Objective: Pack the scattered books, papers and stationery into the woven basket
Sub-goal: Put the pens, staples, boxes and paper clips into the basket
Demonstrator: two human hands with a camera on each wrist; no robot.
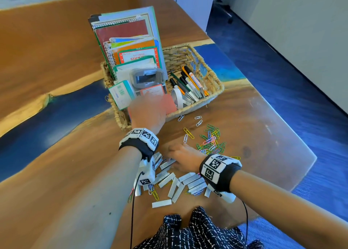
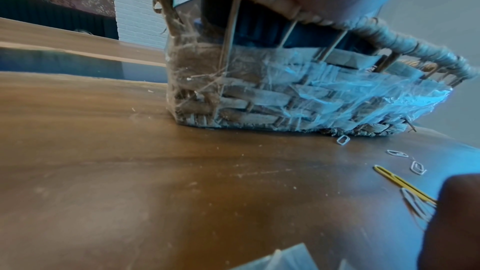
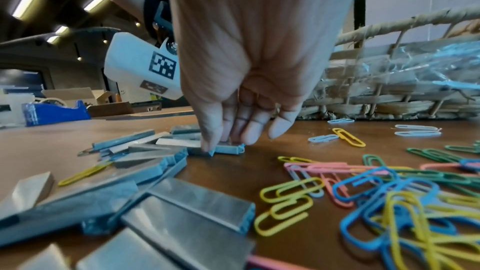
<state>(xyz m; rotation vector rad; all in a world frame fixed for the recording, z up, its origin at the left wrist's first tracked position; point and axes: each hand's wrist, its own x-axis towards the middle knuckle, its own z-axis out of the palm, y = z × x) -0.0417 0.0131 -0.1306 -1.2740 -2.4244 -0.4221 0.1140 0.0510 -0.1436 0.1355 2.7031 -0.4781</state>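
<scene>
**Staple strips pinched while the basket stands packed**

On the wooden table point(image 1: 56, 47) stands the woven basket point(image 1: 211, 79), its near wall wrapped in clear plastic film. Notebooks and pads point(image 1: 124, 33) stand upright in its left half, with a grey stapler point(image 1: 146, 78) and small boxes before them; markers and pens point(image 1: 190, 79) lie in the right half beside a few staple strips. The left hand point(image 1: 147, 114) reaches over the near rim with its back to the head camera; its fingers are blurred and hidden, so I cannot tell whether it holds anything. The right hand point(image 3: 249, 73) is down on the table nearer the person, fingers point(image 3: 211, 130) pointing down and pinching a staple strip point(image 3: 228, 148) at the edge of the scattered staple strips point(image 1: 180, 182). Just right of that hand lies a loose heap of coloured paper clips point(image 1: 211, 141), with a few stray clips between the heap and the basket. A blue tape dispenser point(image 3: 55, 111) sits far off in the right wrist view
</scene>
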